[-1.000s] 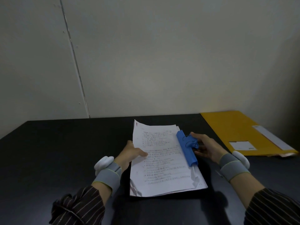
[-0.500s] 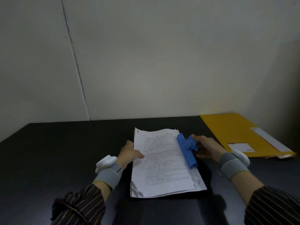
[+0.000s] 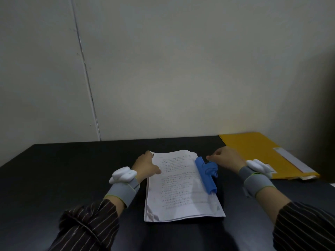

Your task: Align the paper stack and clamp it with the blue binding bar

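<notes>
A stack of white printed paper lies on the black table in front of me. The blue binding bar sits along the stack's right edge, its lever sticking out to the right. My left hand grips the stack's far left edge, with the thumb on the top sheet. My right hand hovers just behind the bar's lever, fingers loosely apart and pointing left, holding nothing. The stack's near left corner looks slightly crumpled.
A yellow folder with white labels lies at the far right of the table against the wall. The pale wall stands right behind the table's far edge. Both wrists carry grey bands with white devices.
My right hand has let go of the blue bar's lever and lifted away to the far side. My left hand slid further along the stack's left edge toward the far corner.
</notes>
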The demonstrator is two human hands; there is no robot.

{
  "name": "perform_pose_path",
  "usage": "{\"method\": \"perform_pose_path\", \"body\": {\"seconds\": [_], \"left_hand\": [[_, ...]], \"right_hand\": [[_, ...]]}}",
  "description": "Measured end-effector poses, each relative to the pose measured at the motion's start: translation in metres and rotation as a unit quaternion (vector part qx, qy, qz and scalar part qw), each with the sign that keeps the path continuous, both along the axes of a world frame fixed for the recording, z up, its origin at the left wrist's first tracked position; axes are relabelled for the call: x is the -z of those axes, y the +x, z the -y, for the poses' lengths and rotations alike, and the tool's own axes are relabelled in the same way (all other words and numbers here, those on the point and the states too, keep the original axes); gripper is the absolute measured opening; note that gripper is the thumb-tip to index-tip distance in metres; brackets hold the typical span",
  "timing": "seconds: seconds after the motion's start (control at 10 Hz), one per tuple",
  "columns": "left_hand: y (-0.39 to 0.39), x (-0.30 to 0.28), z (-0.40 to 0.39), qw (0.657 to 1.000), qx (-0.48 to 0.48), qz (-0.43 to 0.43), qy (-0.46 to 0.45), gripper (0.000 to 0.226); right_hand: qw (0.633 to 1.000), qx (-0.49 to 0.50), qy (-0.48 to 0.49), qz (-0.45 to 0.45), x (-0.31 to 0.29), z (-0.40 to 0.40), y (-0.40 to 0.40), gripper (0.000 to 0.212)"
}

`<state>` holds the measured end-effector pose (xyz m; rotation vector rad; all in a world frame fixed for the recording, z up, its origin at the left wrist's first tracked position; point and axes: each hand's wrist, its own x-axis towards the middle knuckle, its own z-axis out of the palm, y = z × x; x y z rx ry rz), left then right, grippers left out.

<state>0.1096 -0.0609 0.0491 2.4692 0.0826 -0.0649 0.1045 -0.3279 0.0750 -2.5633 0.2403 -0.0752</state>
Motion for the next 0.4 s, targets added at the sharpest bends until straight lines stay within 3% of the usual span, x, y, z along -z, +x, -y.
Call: {"method": "perform_pose_path", "body": {"seconds": [0.1,0.4], "left_hand": [[-0.003,-0.027,-0.001,0.996,0.023,0.037,0.072,0.067],[-0.017,-0.097,-0.007,0.983,0.029,0.129,0.130,0.063]], "right_hand": [[0.996,-0.041,-0.076,0.010,-0.021,-0.011,-0.005,0.034],[0.988,-0.084,-0.116,0.057,-0.075,-0.031,-0.009,0.039]]}}
